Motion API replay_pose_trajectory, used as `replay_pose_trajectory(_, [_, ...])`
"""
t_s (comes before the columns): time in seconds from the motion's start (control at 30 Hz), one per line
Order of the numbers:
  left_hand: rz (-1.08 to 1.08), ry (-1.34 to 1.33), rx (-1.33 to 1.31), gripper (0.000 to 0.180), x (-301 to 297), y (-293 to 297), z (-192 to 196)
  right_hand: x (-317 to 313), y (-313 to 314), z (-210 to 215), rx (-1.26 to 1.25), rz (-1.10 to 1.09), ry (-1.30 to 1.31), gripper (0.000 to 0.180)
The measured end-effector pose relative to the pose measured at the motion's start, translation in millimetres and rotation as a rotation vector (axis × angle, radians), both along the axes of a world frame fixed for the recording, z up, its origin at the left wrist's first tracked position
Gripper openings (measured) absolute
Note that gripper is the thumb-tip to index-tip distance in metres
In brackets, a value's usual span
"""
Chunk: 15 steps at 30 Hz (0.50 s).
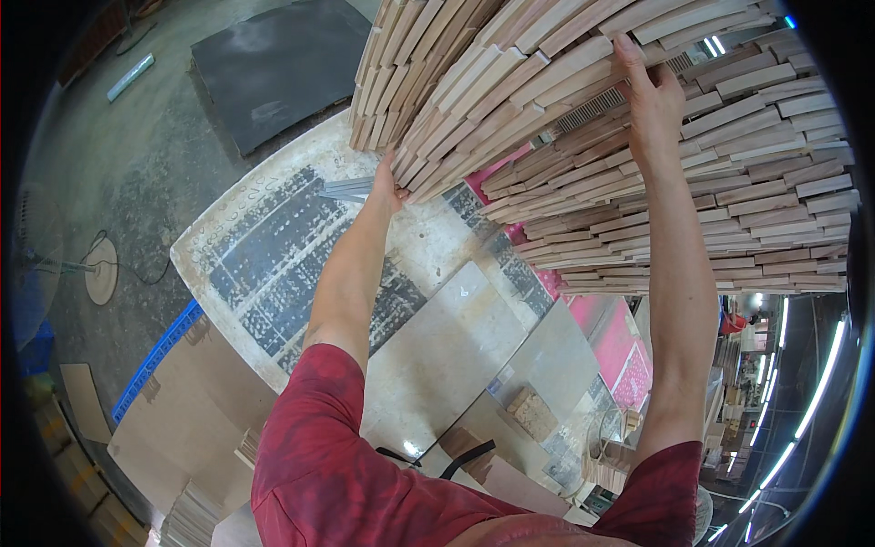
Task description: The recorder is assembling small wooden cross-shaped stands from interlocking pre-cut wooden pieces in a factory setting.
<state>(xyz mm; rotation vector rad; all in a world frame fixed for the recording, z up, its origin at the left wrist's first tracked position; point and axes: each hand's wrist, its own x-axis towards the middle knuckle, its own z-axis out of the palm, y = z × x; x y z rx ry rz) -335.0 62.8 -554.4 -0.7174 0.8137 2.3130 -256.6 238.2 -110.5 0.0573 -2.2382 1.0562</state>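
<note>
Tall rows of pale wooden strips (483,100) rise in front of me, stacked in overlapping layers. My left hand (390,187) grips the lower left end of the middle stack; its fingers are partly hidden. At the upper right end of the same stack is my right hand (652,96), thumb laid on the strips and the other fingers curled in behind, mostly out of sight. Another row of wooden strips (729,173) stands to the right, beyond a narrow gap. Thin grey bars (346,189) lie just left of my left hand.
Below the stacks is a worn table top (419,246) with grey boards (447,337) on it. A pink sheet (611,337) runs under the right-hand row. On the floor are a dark panel (278,68) at the far left and a fan base (102,271).
</note>
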Motion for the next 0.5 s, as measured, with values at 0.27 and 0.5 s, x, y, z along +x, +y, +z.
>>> replay_pose_trajectory(0.27, [-0.002, 0.028, -0.007, 0.061, -7, 1, 3, -3, -3, 5, 0.089, -0.006, -0.043, 0.085])
replay_pose_trajectory(0.5, [-0.015, 0.084, 0.053, 0.067, -12, -4, 0, -9, -1, 2, 0.102, -0.016, -0.026, 0.086])
